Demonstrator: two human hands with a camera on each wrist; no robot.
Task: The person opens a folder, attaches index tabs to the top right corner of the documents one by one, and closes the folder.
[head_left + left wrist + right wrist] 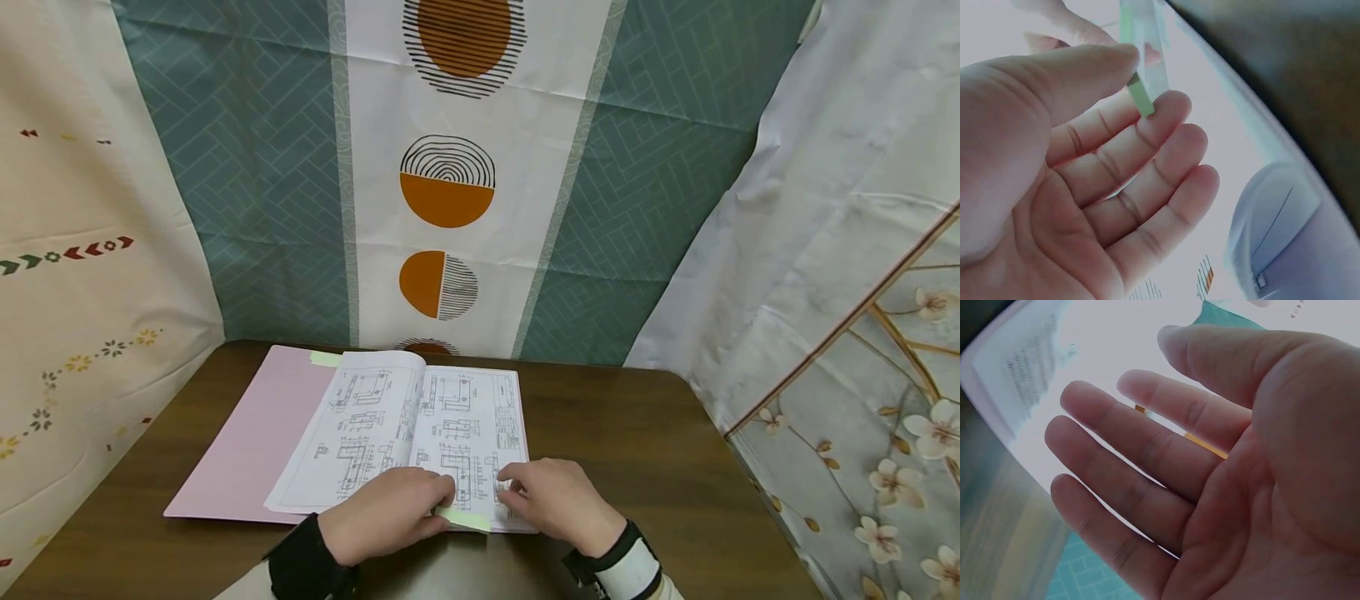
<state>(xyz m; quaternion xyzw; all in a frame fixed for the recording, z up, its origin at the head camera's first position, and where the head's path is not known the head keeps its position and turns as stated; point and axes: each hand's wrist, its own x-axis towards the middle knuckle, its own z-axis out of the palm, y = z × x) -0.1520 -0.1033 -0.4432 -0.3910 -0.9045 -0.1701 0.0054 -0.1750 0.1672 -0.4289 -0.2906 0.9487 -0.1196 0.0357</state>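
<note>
A pink folder (251, 450) lies spread on the table, with sheets of technical drawings (457, 417) opened over it. My left hand (390, 510) is at the lower edge of the sheets. It pinches one end of a pale green strip (468, 521), which looks like tape, between thumb and fingers; the left wrist view shows the end of the strip (1140, 97) at the thumb tip. My right hand (558, 500) hovers by the lower right corner of the right page. Its fingers (1141, 444) are loosely extended and hold nothing.
Another pale green strip (326, 359) sits at the top of the folder, by the left page. The brown wooden table (615, 425) extends to the right of the sheets. Patterned cloths (285, 167) hang behind the table and along both sides.
</note>
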